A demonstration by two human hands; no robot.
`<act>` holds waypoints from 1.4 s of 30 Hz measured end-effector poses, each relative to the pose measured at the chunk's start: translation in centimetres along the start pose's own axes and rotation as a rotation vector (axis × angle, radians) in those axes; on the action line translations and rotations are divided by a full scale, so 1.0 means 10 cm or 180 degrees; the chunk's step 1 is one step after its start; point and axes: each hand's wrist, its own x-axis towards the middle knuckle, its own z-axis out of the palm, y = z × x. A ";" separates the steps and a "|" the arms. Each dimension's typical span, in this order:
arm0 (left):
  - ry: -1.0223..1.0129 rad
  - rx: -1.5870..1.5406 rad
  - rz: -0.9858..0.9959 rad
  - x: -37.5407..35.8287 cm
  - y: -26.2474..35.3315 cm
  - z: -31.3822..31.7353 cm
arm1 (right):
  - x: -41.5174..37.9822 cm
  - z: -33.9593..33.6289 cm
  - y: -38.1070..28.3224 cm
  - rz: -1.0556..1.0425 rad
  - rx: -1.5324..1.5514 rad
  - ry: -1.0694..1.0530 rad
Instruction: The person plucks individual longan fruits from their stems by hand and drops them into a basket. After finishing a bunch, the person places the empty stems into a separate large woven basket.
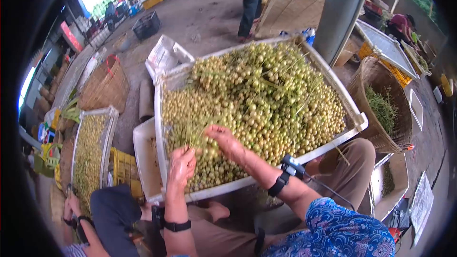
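A large white tray (354,114) rests across my lap, heaped with several small yellow-green fruits (266,95) on thin green stems. My left hand (182,164) is closed around a cluster of fruit stems (190,138) near the tray's front left corner. Just to its right, my right hand (226,143) lies on the fruit pile, fingers pinching at the same cluster of fruit. Both wrists wear black bands.
A second tray of fruit (90,152) stands at the left, where another person's hand (71,207) works. A woven basket with green stems (381,104) sits at the right. Another basket (104,85), a yellow crate (124,171), a grey pillar (342,9) and a standing person (250,0) surround me.
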 end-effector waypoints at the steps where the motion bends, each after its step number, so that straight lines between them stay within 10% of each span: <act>1: 0.0001 0.0090 0.0027 0.02 -0.03 0.03 | 0.03 0.00 -0.04 -0.0002 -0.0284 0.0177; 4: -0.0012 0.0287 -0.0022 0.10 -0.13 0.09 | 0.32 -0.08 0.16 -0.0769 -0.1550 0.0896; 11: -0.0108 -0.0199 0.0062 0.05 -0.05 0.03 | 0.66 0.01 0.06 -0.0271 -0.0995 0.1291; 18: -0.0544 -0.0924 0.0254 0.06 -0.05 -0.16 | 0.65 -0.24 0.01 -0.0130 -0.0225 0.0403; 24: -0.0370 -0.0936 0.0243 0.07 -0.01 -0.17 | 0.18 -0.19 -0.06 0.0310 0.1213 -0.1775; 37: -0.0093 -0.0382 0.0060 0.12 -0.04 -0.10 | 0.27 -0.23 -0.02 0.0155 0.1187 -0.1298; 42: -0.0164 -0.0316 0.0025 0.15 -0.08 0.01 | 0.46 -0.11 0.03 -0.0451 0.0010 0.0290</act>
